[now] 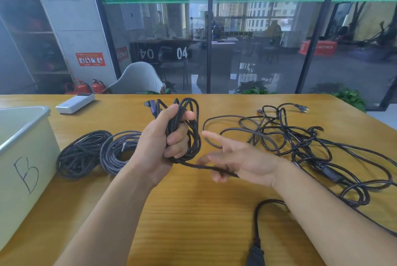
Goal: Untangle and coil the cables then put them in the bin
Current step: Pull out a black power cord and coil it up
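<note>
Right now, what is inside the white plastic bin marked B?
Nothing can be confirmed inside the white plastic bin marked B: only its rim and outer wall show. Two coiled braided cables lie beside it on the wooden table, outside.

Wood-grain table (193, 212), smooth w/ soft sheen. On it, left of the tangled glossy smooth black cables (318, 147), two matt woven-fabric coils (96, 154). Far left: matt pale plastic bin (23, 158), metallic-looking rim.
</note>
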{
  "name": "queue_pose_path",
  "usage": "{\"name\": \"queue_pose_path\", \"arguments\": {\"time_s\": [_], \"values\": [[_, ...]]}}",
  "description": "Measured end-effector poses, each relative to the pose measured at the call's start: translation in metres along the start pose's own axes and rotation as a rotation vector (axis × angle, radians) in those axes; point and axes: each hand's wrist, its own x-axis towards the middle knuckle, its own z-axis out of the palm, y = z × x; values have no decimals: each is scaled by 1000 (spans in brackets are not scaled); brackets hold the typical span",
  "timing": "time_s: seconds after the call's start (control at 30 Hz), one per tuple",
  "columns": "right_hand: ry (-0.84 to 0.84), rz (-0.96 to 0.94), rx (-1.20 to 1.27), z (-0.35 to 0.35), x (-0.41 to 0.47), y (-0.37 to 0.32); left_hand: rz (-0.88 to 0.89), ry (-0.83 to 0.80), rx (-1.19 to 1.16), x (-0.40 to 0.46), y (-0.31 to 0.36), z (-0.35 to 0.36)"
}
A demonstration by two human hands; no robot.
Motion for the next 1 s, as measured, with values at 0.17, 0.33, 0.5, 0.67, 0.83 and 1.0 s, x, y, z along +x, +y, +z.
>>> {"name": "queue_pose_path", "arguments": {"time_s": [0.17,0.33,0.5,0.67,0.83,1.0], "values": [[-178,58,-568,-23,-9,-2,-28,-97,8,-2,6,-7],[51,51,-451,-46,-14,-7,-158,-383,77,-8,4,-6],[489,127,-949,-52,-10,-3,-371,-559,275,-10,-4,3],[763,-20,-1202,-54,-2,-11,-497,-631,593,-12,-14,16],[613,-6,-310,-44,-7,-21,-464,-561,831,-11,-30,23],[420,-53,296,-43,-11,-17,-343,-300,825,-3,-35,21]]}}
